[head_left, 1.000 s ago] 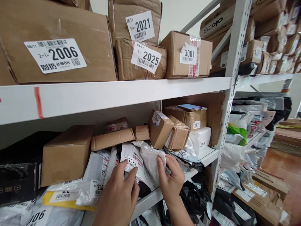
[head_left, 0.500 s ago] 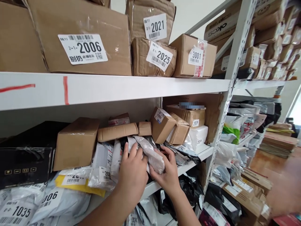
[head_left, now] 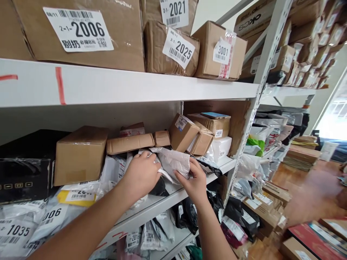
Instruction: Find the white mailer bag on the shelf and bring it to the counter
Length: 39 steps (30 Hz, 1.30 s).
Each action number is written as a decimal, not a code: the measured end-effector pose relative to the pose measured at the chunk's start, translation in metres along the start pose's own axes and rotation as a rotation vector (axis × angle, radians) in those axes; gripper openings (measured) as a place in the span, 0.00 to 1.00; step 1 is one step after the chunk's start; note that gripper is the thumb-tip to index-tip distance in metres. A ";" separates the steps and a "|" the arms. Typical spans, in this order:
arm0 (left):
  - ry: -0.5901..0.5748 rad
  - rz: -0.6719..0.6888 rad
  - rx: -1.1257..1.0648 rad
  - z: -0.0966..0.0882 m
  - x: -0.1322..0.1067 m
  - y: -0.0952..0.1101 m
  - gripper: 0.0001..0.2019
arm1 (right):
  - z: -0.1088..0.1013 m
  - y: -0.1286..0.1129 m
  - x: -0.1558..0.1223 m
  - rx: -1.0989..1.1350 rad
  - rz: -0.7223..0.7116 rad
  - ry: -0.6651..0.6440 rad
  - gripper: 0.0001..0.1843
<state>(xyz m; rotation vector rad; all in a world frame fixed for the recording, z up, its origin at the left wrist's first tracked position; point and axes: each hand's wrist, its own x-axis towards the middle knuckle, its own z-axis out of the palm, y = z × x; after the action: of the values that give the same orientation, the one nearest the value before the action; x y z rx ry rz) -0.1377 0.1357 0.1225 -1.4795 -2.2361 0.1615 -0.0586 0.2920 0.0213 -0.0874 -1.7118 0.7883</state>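
A crinkled whitish mailer bag [head_left: 173, 160] lies at the front of the middle shelf, between my hands. My right hand [head_left: 193, 178] grips its right edge, the thumb in front and the fingers behind. My left hand [head_left: 142, 175] has its fingers curled over another pale mailer bag [head_left: 165, 174] just to the left; that bag is partly hidden by the hand. A black bag [head_left: 159, 188] shows under both. Behind them rest a long flat carton [head_left: 130, 143] and a small brown box [head_left: 162, 138].
Numbered cartons such as box 2006 [head_left: 81, 39] stand on the upper white shelf [head_left: 135, 85]. A brown box [head_left: 80, 155] and a black box [head_left: 24, 177] sit on the left. The rack's upright post [head_left: 245, 139] stands at right. More bags [head_left: 154, 234] fill the lower shelf.
My right hand has spread the whitish bag out and tilted it to the right. My left hand has moved up and left, its fingers curling in. The view has shifted.
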 end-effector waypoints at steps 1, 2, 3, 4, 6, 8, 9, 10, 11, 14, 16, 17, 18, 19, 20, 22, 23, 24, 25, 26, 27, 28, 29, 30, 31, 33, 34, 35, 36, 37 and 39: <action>0.002 -0.006 -0.007 0.000 0.001 -0.002 0.13 | 0.001 0.001 -0.001 0.018 0.026 0.005 0.14; 0.004 -0.006 -0.021 -0.001 0.001 -0.004 0.13 | 0.001 0.002 -0.001 0.033 0.047 0.008 0.14; 0.001 0.000 -0.042 -0.002 0.001 -0.005 0.12 | 0.002 0.003 -0.001 0.045 0.059 0.011 0.15; -0.001 -0.005 -0.064 -0.003 0.000 -0.005 0.11 | 0.002 0.004 -0.001 0.053 0.067 0.013 0.15; -0.011 -0.025 -0.086 -0.005 -0.004 -0.003 0.10 | 0.002 0.004 -0.002 0.051 0.064 0.019 0.15; 0.000 -0.059 -0.058 -0.004 -0.009 0.001 0.14 | 0.004 0.003 -0.002 0.022 0.034 0.035 0.15; 0.002 -0.060 -0.034 -0.002 -0.011 0.003 0.15 | 0.005 0.001 -0.003 -0.007 0.005 0.048 0.15; 0.006 -0.046 -0.015 0.000 -0.012 0.006 0.16 | 0.007 0.000 -0.004 -0.047 -0.024 0.057 0.16; 0.007 -0.022 -0.003 0.003 -0.012 0.008 0.16 | 0.010 -0.001 -0.005 -0.095 -0.047 0.063 0.18; -0.005 0.060 0.002 0.011 -0.006 0.016 0.14 | 0.023 -0.003 -0.010 -0.235 -0.058 0.062 0.27; -0.045 0.067 0.015 0.014 -0.001 0.021 0.14 | 0.031 -0.003 -0.011 -0.267 -0.038 0.079 0.29; -0.078 0.054 0.028 0.014 0.002 0.024 0.14 | 0.034 -0.002 -0.011 -0.264 -0.033 0.102 0.28; -0.110 0.036 0.042 0.014 0.003 0.027 0.14 | 0.037 -0.001 -0.012 -0.258 -0.031 0.128 0.27; -0.135 0.021 0.055 0.013 0.004 0.029 0.14 | 0.040 0.000 -0.012 -0.251 -0.031 0.162 0.25; -0.153 0.011 0.065 0.013 0.004 0.031 0.14 | 0.042 0.001 -0.012 -0.247 -0.036 0.195 0.23; -0.159 0.008 0.076 0.011 0.004 0.034 0.14 | 0.045 0.004 -0.012 -0.242 -0.048 0.251 0.19; -0.158 0.010 0.081 0.011 0.004 0.036 0.14 | 0.046 0.006 -0.012 -0.241 -0.053 0.268 0.17; -0.162 0.010 0.087 0.010 0.004 0.037 0.14 | 0.046 0.007 -0.013 -0.239 -0.058 0.279 0.15; -0.167 0.006 0.097 0.010 0.004 0.038 0.14 | 0.046 0.008 -0.013 -0.238 -0.063 0.286 0.13; -0.176 0.001 0.108 0.010 0.004 0.039 0.14 | 0.046 0.009 -0.014 -0.239 -0.068 0.292 0.11; -0.188 -0.003 0.122 0.010 0.004 0.040 0.14 | 0.046 0.009 -0.014 -0.242 -0.070 0.299 0.10; -0.201 -0.008 0.136 0.011 0.004 0.041 0.15 | 0.045 0.009 -0.014 -0.248 -0.068 0.303 0.09; -0.209 -0.010 0.149 0.011 0.004 0.042 0.15 | 0.044 0.009 -0.013 -0.252 -0.066 0.307 0.08; -0.214 -0.007 0.162 0.012 0.003 0.043 0.15 | 0.043 0.009 -0.013 -0.256 -0.066 0.310 0.07; -0.218 -0.002 0.175 0.013 0.003 0.043 0.15 | 0.042 0.009 -0.012 -0.259 -0.069 0.314 0.06; -0.221 0.001 0.196 0.015 0.002 0.045 0.16 | 0.041 0.009 -0.011 -0.262 -0.086 0.320 0.06; -0.218 0.000 0.202 0.017 0.001 0.045 0.16 | 0.040 0.010 -0.010 -0.265 -0.095 0.322 0.07; -0.209 -0.005 0.204 0.018 0.001 0.046 0.16 | 0.040 0.011 -0.010 -0.271 -0.101 0.324 0.08; -0.198 -0.011 0.203 0.020 0.001 0.047 0.15 | 0.040 0.011 -0.010 -0.278 -0.105 0.326 0.09; -0.183 -0.012 0.201 0.021 0.002 0.048 0.15 | 0.040 0.012 -0.010 -0.285 -0.108 0.333 0.10; -0.158 -0.005 0.203 0.024 0.004 0.050 0.14 | 0.040 0.014 -0.011 -0.297 -0.123 0.348 0.12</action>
<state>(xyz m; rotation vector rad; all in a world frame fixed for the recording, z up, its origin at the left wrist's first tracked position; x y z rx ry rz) -0.1075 0.1637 0.0854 -1.3938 -2.2676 0.5037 -0.0955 0.2803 0.0013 -0.3022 -1.4739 0.3951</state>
